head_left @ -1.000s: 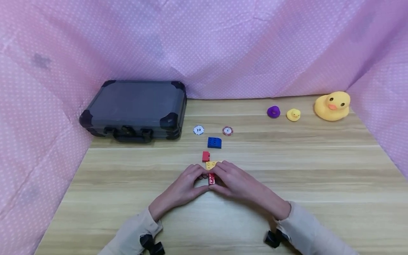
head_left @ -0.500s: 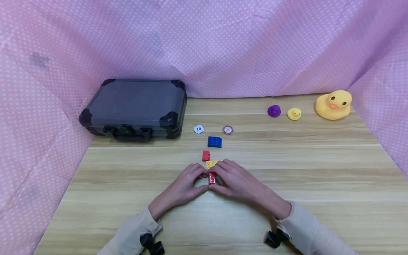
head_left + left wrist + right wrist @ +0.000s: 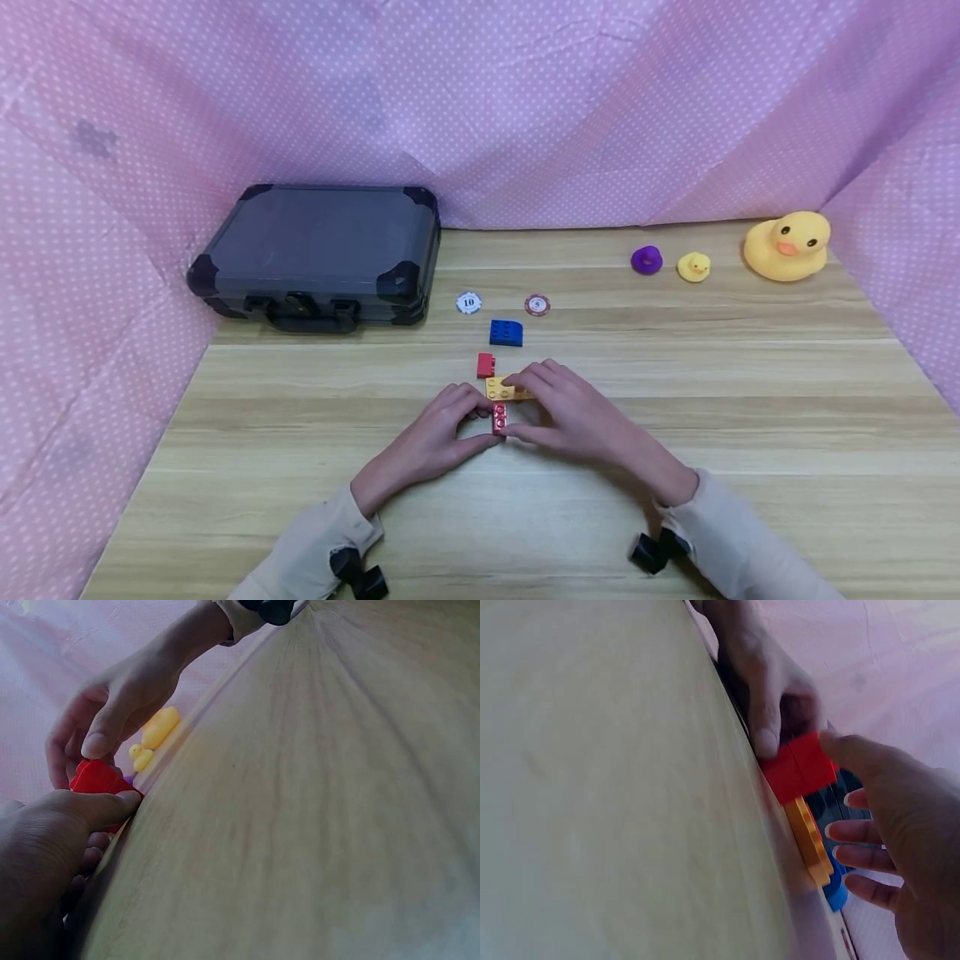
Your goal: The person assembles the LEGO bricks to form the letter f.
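Note:
Near the middle of the table, my left hand (image 3: 446, 429) holds a red toy brick (image 3: 499, 418) between thumb and fingers. In the right wrist view a seam crosses the red piece (image 3: 801, 766), like two bricks stacked. The thumb of my right hand (image 3: 581, 417) is at the top of this red piece. Its other fingers are spread away from it, loosely bent, over a yellow brick (image 3: 498, 389) just behind. Part of the yellow brick is hidden by those fingers. Another red brick (image 3: 485, 365) lies behind the yellow one, and farther back a blue brick (image 3: 506, 333).
Two poker chips, one white-blue (image 3: 468, 302) and one red-white (image 3: 537, 305), lie behind the blue brick. A dark grey case (image 3: 322, 250) stands back left. Back right are a purple duck (image 3: 647, 260), a small yellow duck (image 3: 693, 267) and a large one (image 3: 787, 247). Pink cloth surrounds the table.
My right hand has loosened from the red piece and shifted right, its fingers lifting apart and uncovering more of the yellow brick. My left hand stays on the red piece.

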Tool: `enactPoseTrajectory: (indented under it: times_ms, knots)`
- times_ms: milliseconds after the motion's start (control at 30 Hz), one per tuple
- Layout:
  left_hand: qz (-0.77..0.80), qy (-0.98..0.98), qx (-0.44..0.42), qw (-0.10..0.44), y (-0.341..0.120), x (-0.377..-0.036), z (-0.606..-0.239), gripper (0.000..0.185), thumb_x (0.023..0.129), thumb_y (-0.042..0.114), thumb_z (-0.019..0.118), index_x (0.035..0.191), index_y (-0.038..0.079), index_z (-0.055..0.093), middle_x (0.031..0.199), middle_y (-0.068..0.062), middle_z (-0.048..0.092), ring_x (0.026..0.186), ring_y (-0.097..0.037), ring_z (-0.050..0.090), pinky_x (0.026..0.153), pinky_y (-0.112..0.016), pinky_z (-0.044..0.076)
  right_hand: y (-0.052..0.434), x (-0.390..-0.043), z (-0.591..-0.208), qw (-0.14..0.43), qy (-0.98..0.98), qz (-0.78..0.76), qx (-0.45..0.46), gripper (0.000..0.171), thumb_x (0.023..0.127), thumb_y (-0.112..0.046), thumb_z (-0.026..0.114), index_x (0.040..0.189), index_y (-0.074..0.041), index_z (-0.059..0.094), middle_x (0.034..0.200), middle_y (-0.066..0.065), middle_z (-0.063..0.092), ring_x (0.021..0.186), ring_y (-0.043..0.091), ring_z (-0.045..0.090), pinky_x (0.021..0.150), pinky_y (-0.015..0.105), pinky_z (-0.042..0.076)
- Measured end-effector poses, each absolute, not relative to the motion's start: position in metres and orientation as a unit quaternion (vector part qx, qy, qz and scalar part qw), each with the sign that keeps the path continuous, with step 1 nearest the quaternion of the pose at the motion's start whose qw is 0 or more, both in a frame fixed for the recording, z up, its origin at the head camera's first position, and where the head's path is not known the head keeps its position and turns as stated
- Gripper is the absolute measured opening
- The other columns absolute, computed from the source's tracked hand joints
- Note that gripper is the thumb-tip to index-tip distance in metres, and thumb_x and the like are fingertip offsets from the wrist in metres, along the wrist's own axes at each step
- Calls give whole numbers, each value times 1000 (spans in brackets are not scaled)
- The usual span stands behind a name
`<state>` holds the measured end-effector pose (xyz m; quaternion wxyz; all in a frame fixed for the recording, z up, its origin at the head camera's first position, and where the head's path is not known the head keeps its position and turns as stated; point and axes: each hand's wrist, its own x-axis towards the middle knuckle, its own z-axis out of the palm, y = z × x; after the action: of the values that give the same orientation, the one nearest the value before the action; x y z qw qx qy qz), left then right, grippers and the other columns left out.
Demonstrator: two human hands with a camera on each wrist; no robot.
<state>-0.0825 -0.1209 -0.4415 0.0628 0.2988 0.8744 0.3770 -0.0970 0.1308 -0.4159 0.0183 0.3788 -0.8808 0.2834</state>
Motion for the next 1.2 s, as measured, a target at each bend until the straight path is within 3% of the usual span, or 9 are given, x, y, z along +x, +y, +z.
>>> enactPoseTrajectory:
  times_ms: [200,633,933,1200]
  knots:
    - [380,874,296,64,-120,-82,-441,31,93,24,81,120,16,69,113,8,61,106,-11,52,91,-36,50,143,-105,-423,31,-880,294,372,60,90,-49,79,134,-12,63,126,0,62,112,15,55,96,40,51]
    - [380,876,290,70,-120,-83,-440,30,94,27,80,120,18,69,113,9,61,106,-10,53,90,-36,50,149,-110,-434,73,-887,284,357,48,93,-35,78,131,-9,64,129,7,59,116,21,55,96,43,51]
    - [384,872,295,65,-120,-84,-441,29,93,27,81,118,18,69,112,10,61,105,-10,53,89,-35,50,149,-116,-439,65,-892,269,358,56,94,-27,78,141,-4,60,130,10,60,114,23,55,93,41,51]
    - [384,874,290,70,-120,-83,-440,28,94,28,80,118,19,69,112,10,61,105,-10,53,90,-35,50,148,-116,-440,68,-892,263,361,48,94,-25,79,135,-4,67,121,8,60,107,22,53,86,38,50]
